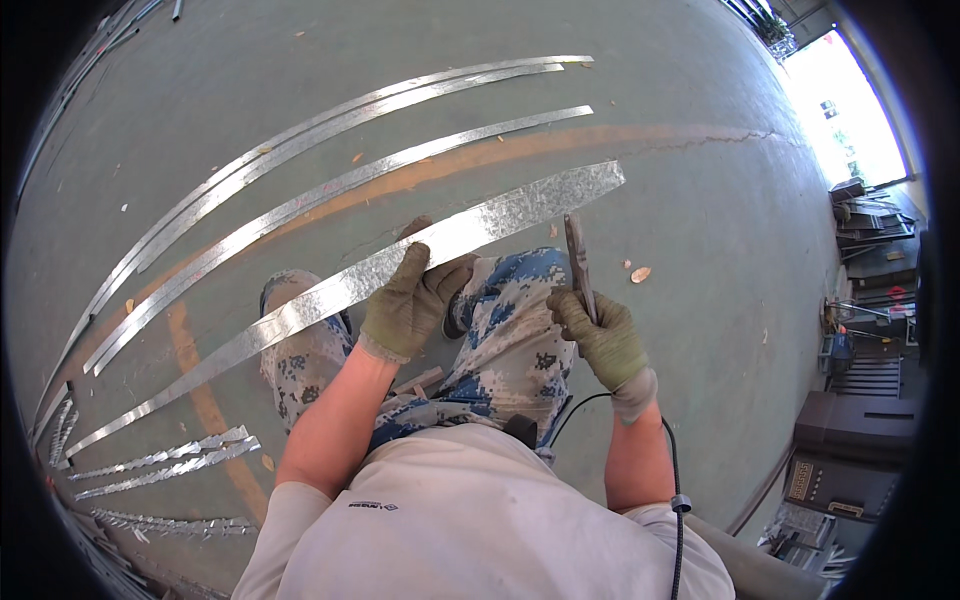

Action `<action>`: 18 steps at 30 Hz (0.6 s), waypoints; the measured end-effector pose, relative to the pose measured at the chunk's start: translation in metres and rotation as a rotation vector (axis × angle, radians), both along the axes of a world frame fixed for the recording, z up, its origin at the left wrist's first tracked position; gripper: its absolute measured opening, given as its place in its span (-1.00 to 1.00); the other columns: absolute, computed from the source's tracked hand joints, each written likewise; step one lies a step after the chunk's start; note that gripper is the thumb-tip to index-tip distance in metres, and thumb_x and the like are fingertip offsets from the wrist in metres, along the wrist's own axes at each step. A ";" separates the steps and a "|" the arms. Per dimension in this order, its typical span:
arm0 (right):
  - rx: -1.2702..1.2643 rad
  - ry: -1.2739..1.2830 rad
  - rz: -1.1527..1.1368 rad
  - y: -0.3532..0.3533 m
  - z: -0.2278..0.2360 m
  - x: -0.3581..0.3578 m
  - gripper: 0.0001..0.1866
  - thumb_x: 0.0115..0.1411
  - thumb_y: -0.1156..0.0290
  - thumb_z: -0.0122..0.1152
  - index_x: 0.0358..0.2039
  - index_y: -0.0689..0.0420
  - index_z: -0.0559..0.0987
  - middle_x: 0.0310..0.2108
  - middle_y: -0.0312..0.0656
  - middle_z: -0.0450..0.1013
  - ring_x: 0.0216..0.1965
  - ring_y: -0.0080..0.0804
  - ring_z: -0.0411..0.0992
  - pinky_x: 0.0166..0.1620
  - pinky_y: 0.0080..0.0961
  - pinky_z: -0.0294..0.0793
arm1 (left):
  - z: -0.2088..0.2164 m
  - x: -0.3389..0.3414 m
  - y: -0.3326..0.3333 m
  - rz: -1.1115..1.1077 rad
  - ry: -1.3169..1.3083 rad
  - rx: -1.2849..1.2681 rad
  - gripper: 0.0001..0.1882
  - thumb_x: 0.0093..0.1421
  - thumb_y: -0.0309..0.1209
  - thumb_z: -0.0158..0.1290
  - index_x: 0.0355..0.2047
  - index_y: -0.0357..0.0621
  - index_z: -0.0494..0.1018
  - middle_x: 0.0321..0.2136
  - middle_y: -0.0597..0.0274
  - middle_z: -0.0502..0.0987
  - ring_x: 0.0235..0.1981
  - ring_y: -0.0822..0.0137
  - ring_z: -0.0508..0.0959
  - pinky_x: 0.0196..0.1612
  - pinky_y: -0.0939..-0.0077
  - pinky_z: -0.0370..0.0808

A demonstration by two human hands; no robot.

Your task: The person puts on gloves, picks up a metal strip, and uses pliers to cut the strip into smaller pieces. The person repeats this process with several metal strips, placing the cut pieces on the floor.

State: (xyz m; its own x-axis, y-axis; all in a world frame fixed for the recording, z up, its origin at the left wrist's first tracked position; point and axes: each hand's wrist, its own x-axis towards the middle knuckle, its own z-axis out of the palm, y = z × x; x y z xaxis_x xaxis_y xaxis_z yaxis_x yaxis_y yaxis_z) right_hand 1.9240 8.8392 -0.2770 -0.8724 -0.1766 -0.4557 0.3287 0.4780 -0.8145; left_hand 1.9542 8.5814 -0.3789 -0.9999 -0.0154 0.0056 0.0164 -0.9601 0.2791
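Observation:
My left hand [408, 300], in a green work glove, is closed around a long, shiny galvanized metal strip [520, 208]. The strip slants up from the lower left to its cut end on the right. My right hand [603, 338], gloved alike, grips a brownish pair of pliers [577, 245] that points upward. The pliers' tip is just below the strip's right end and apart from it; the fist hides most of the handles. My knees in camouflage trousers [520, 300] are bent beneath both hands.
Several more long metal strips [340, 182] lie on the grey floor [700, 240] beyond my hands. Jagged strips [170, 465] lie at the lower left. A dark cable [676, 450] runs by my right arm. Stacked metal parts [885, 220] and dark panels [855, 430] stand along the right side.

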 end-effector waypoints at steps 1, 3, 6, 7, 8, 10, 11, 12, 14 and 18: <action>-0.001 0.004 0.004 0.001 -0.001 -0.001 -0.65 0.39 0.07 0.26 -0.07 0.09 0.71 -0.37 -0.44 0.54 -0.40 -0.71 0.40 -0.43 -0.69 0.30 | 0.000 0.000 0.001 -0.006 -0.002 0.006 -0.60 0.51 -0.35 -0.07 0.31 -0.06 0.30 0.07 0.07 0.61 0.09 0.16 0.64 0.16 0.19 0.65; -0.007 0.019 0.024 0.002 -0.001 -0.002 -0.64 0.39 0.06 0.25 -0.08 0.09 0.71 -0.37 -0.45 0.54 -0.41 -0.72 0.38 -0.43 -0.69 0.30 | 0.001 0.001 0.000 -0.004 -0.004 0.012 -0.60 0.51 -0.36 -0.07 0.31 -0.06 0.30 0.07 0.07 0.60 0.09 0.16 0.64 0.16 0.20 0.65; -0.005 0.016 0.028 0.003 0.002 -0.004 -0.64 0.39 0.06 0.25 -0.10 0.09 0.71 -0.38 -0.44 0.53 -0.41 -0.71 0.37 -0.41 -0.69 0.32 | 0.001 0.001 0.001 0.000 -0.014 0.011 -0.60 0.51 -0.36 -0.07 0.31 -0.06 0.30 0.08 0.08 0.60 0.09 0.17 0.64 0.16 0.20 0.65; 0.004 0.015 0.021 0.004 0.002 -0.004 -0.64 0.39 0.06 0.25 -0.10 0.10 0.71 -0.38 -0.44 0.53 -0.41 -0.71 0.37 -0.39 -0.68 0.33 | 0.001 0.000 0.001 0.002 -0.019 0.010 -0.60 0.51 -0.37 -0.08 0.31 -0.06 0.30 0.08 0.08 0.60 0.10 0.17 0.64 0.16 0.20 0.65; 0.012 0.016 0.016 0.005 0.001 -0.005 -0.64 0.39 0.06 0.25 -0.10 0.11 0.71 -0.39 -0.43 0.53 -0.40 -0.70 0.37 -0.37 -0.67 0.35 | -0.001 0.000 0.001 0.001 -0.013 0.004 -0.60 0.52 -0.37 -0.08 0.31 -0.06 0.30 0.08 0.08 0.60 0.10 0.17 0.64 0.16 0.20 0.65; 0.035 0.012 0.022 0.007 -0.001 -0.007 -0.63 0.39 0.06 0.26 -0.11 0.12 0.71 -0.39 -0.43 0.52 -0.40 -0.69 0.37 -0.34 -0.65 0.37 | -0.004 -0.001 0.000 -0.002 -0.002 -0.008 -0.60 0.52 -0.37 -0.09 0.32 -0.06 0.29 0.08 0.08 0.60 0.10 0.17 0.64 0.17 0.21 0.65; 0.050 0.008 0.031 0.008 -0.002 -0.008 -0.63 0.39 0.06 0.26 -0.11 0.13 0.70 -0.39 -0.42 0.52 -0.39 -0.68 0.37 -0.32 -0.64 0.38 | -0.005 -0.001 0.000 0.000 0.002 -0.008 -0.60 0.52 -0.37 -0.09 0.32 -0.05 0.29 0.09 0.08 0.59 0.10 0.17 0.63 0.17 0.21 0.65; 0.066 0.005 0.041 0.009 -0.002 -0.009 -0.62 0.39 0.06 0.26 -0.11 0.14 0.70 -0.39 -0.42 0.52 -0.39 -0.67 0.37 -0.30 -0.63 0.39 | -0.005 -0.001 0.000 0.002 0.005 -0.009 -0.60 0.52 -0.37 -0.09 0.32 -0.05 0.29 0.09 0.08 0.59 0.10 0.17 0.63 0.17 0.20 0.64; 0.069 -0.010 0.030 0.006 0.003 -0.009 -0.62 0.39 0.05 0.26 -0.12 0.14 0.70 -0.39 -0.41 0.52 -0.39 -0.67 0.37 -0.28 -0.62 0.40 | -0.006 -0.001 0.000 0.003 0.010 -0.012 -0.60 0.52 -0.36 -0.09 0.32 -0.05 0.29 0.09 0.08 0.59 0.10 0.17 0.63 0.18 0.20 0.64; 0.092 -0.011 0.034 0.007 0.002 -0.014 -0.60 0.38 0.03 0.27 -0.16 0.16 0.71 -0.42 -0.39 0.51 -0.41 -0.66 0.36 -0.32 -0.61 0.39 | -0.005 0.000 0.000 0.004 0.010 -0.014 -0.60 0.52 -0.36 -0.09 0.32 -0.04 0.30 0.10 0.07 0.58 0.10 0.17 0.63 0.18 0.19 0.64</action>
